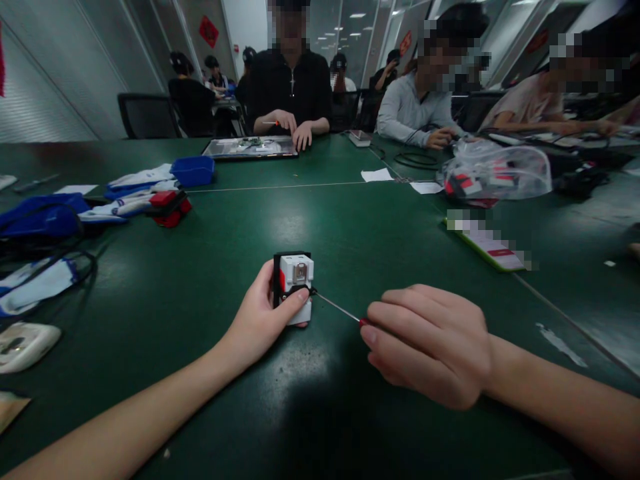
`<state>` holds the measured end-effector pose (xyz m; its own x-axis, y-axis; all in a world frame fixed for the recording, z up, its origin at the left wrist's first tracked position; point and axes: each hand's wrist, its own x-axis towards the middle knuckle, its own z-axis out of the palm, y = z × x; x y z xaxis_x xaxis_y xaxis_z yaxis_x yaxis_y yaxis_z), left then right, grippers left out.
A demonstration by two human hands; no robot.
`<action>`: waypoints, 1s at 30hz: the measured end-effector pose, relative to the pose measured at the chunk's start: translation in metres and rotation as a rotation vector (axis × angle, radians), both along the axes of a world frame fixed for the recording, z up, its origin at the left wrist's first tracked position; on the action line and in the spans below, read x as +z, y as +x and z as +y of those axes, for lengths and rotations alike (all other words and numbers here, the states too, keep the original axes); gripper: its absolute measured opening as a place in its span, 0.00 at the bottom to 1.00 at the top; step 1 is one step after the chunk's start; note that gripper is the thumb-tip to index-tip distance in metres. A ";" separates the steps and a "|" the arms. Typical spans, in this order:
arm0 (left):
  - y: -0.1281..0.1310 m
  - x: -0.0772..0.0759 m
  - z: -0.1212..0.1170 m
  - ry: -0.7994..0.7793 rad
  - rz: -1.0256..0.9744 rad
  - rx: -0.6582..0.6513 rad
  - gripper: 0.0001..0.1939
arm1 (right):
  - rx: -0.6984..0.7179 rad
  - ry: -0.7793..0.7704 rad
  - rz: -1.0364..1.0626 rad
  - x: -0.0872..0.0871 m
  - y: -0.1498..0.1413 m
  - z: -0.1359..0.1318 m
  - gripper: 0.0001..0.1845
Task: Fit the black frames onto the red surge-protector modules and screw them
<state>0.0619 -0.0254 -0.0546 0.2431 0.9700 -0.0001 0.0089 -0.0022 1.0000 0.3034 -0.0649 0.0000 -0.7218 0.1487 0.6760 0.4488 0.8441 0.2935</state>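
Note:
My left hand [265,297] is closed around a small white-and-black block-shaped device [303,313], which it holds upright just above or on the green table. Red shows on the device's side, and a metal-framed opening is near its top. My thumb presses across its lower front. My right hand [430,343] is wrapped around a screwdriver [340,308]; its thin metal shaft points left, and only a bit of red handle shows at my fingers. The tip meets, or comes very close to, a black part on the device's right edge.
On the green table [240,227], a red-and-black block [170,208], blue tray [194,171] and gloves [135,179] lie left. At right are a green-edged card or box [487,245] and a clear plastic bag [500,167]. A person [293,87] opposite works over a flat panel [250,147].

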 end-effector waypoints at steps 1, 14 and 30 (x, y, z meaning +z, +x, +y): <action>0.000 0.000 0.000 -0.005 -0.001 0.000 0.27 | 0.011 0.003 0.005 0.000 0.000 0.001 0.06; 0.004 0.004 -0.001 -0.028 -0.039 -0.004 0.27 | 0.009 -0.025 -0.072 0.001 0.003 0.000 0.07; 0.002 0.002 -0.001 -0.018 -0.029 -0.008 0.27 | 0.017 -0.043 -0.066 0.001 0.006 0.001 0.09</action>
<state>0.0642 -0.0261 -0.0528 0.2510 0.9679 -0.0101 -0.0201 0.0156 0.9997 0.3093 -0.0640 0.0005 -0.7671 0.1643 0.6202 0.4155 0.8638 0.2851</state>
